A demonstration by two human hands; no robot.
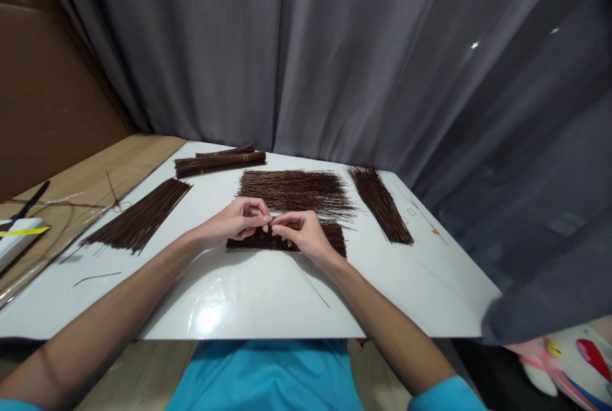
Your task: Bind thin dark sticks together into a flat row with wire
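Note:
My left hand and my right hand meet fingertip to fingertip above a flat pile of thin dark brown sticks on the white table. Both pinch something very thin between thumb and fingers, seemingly a thin wire; a fine wire trails from under my right hand toward the table's near edge. A wider loose spread of sticks lies just beyond my hands.
More stick piles lie at the left and right. Tied bundles rest at the far edge. A single wire lies near left. A grey curtain closes the back; a wooden surface adjoins left.

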